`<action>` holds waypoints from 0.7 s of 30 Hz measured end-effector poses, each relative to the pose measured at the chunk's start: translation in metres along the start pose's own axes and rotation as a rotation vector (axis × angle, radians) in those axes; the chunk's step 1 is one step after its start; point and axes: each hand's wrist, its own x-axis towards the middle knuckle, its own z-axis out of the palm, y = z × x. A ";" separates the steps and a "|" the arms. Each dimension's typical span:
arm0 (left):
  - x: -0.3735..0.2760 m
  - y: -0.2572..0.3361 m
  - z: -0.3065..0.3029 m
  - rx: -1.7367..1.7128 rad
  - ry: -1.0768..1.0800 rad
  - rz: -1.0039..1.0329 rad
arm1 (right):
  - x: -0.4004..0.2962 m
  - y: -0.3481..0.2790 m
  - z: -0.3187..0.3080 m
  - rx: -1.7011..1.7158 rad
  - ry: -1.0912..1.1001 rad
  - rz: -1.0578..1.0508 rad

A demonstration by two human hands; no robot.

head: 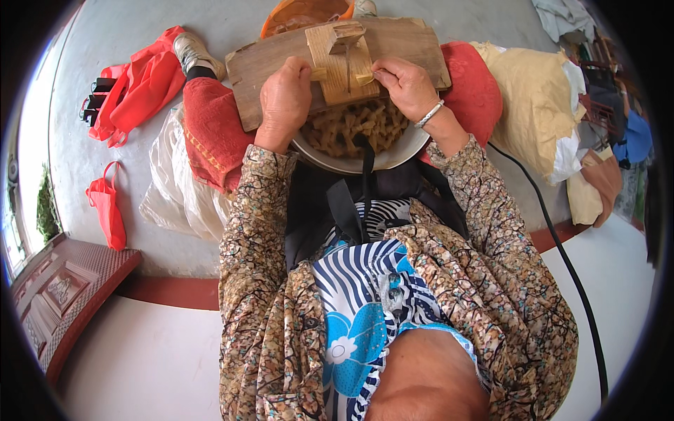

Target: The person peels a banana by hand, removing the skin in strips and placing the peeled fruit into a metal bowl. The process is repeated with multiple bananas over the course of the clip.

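Note:
Out of the closed fist of my left hand (284, 100) sticks the end of a flat yellowish strip (318, 74). My right hand (404, 84) pinches another thin yellowish strip (364, 79) between thumb and fingertips. Both hands are over a wooden board (274, 68) lying across the lap. On the board is a paler wood plate (322, 52) with a small wooden block (346, 34) at its far end. From the block a thin metal rod or blade (348, 71) runs towards me, between the two strips. Below the board, a metal basin (337, 164) holds many yellowish-brown pieces (368, 121).
Red cloth covers both knees (216, 131). An orange container (300, 14) stands beyond the board. A clear plastic bag (176, 184) and red bags (142, 84) lie left; a yellowish sack (526, 100) is right. A black cable (553, 231) curves down the right side.

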 end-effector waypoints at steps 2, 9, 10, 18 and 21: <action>-0.007 0.001 -0.004 0.089 0.014 0.006 | -0.011 -0.001 -0.012 -0.209 0.008 -0.156; -0.036 0.064 0.012 -1.036 -0.222 -0.327 | -0.006 -0.080 -0.023 -0.261 0.271 -0.418; -0.036 0.071 0.011 -1.082 -0.269 -0.337 | -0.005 -0.083 -0.023 -0.257 0.203 -0.363; -0.051 0.071 -0.026 -0.612 -0.485 -0.188 | 0.002 -0.057 -0.044 -0.196 0.047 -0.213; -0.050 0.072 -0.039 -0.069 -0.150 0.115 | -0.022 -0.057 -0.038 0.099 -0.281 0.060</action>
